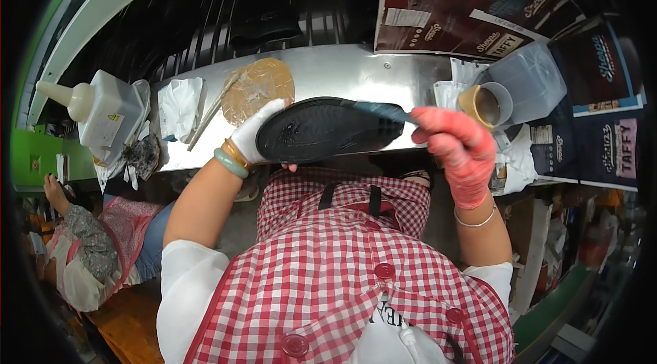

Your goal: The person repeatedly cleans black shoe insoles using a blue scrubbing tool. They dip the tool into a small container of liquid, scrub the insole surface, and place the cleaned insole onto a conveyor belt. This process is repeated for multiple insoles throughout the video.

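Note:
My left hand, in a white glove, grips the rounded end of a black shoe sole. The sole lies level above the front edge of the metal bench, its wet-looking, shiny face turned up. In a red glove, my right hand pinches a dark blue-green brush. That brush reaches left over the other end of the sole; its tip blurs against the black, so whether it touches I cannot tell.
A white spouted bottle, crumpled white cloth and round brown board are left on the bench. A cup and clear container stand right. Behind is a slatted rack; another person sits left.

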Tool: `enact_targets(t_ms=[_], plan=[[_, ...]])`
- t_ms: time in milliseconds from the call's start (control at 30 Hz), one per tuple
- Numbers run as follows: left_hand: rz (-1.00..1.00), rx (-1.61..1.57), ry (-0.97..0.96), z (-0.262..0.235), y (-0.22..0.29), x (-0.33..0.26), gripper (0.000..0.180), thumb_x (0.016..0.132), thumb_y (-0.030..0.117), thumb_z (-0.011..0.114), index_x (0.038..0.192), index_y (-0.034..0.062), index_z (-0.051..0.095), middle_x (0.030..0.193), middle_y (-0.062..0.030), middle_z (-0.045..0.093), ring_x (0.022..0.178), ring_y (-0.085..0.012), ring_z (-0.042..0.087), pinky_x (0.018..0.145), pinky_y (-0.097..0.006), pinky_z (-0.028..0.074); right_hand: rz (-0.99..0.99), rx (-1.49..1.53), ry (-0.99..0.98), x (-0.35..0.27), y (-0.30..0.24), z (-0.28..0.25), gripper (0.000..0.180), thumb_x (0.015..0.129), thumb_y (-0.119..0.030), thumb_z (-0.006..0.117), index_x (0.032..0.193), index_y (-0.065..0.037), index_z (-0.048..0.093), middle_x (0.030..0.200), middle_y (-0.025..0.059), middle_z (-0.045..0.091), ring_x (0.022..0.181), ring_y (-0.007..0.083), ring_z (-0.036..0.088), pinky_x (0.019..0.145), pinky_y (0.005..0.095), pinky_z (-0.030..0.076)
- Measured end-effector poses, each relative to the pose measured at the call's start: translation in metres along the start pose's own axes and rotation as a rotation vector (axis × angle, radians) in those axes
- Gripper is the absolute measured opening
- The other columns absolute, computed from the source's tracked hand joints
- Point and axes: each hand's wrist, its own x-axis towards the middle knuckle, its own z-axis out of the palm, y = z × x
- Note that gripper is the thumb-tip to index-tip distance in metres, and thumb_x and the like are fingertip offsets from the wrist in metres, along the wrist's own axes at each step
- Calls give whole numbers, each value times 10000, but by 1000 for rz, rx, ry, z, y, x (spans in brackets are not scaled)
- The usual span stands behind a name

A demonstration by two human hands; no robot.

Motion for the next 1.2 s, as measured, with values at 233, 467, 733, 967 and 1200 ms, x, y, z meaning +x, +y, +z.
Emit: enact_targets(t_ms=[233, 467, 733, 967, 1200], plan=[[454, 132, -282, 20, -37, -29, 684, 869, 487, 503, 1317, -18, 396, 1188, -236, 549, 955, -342, 624, 722, -484, 556, -59, 233, 539, -17, -1, -5, 278, 892, -178, 616, 1113, -10, 588, 937, 123, 663, 637, 131, 612, 497, 205, 430], [870, 238, -288, 50, -31, -80, 841, 779, 543, 633, 1341, -23, 366, 1238, -244, 507, 1007, -371, 599, 808, -539, 522, 0, 112, 673, -35, 12, -1, 244, 909, -147, 581, 1111, -11, 601, 862, 73, 656, 663, 117, 616, 549, 201, 444], [1228, -18, -290, 123, 90, -139, 656, 881, 512, 474, 1235, -41, 472, 1189, -229, 535, 926, -355, 584, 736, -472, 514, 28, 15, 614, -46, 27, 12, 254, 894, -150, 607, 1091, 10, 614, 828, 65, 650, 707, 117, 618, 598, 208, 462], [969, 52, -260, 128, 133, -68, 598, 942, 518, 333, 1211, -4, 445, 1198, -231, 537, 1098, -424, 532, 874, -545, 477, -106, -50, 454, -23, 57, 39, 288, 893, -28, 555, 1177, 15, 564, 1074, 106, 616, 907, 173, 634, 715, 256, 505], [1003, 153, -23, 42, 75, -25, 290, 894, 227, 569, 1112, 37, 546, 994, -115, 621, 911, -226, 606, 836, -351, 487, -251, -560, 351, -30, 82, 38, 309, 862, 11, 567, 1169, -11, 586, 1194, 197, 577, 1018, 262, 617, 845, 287, 497]])
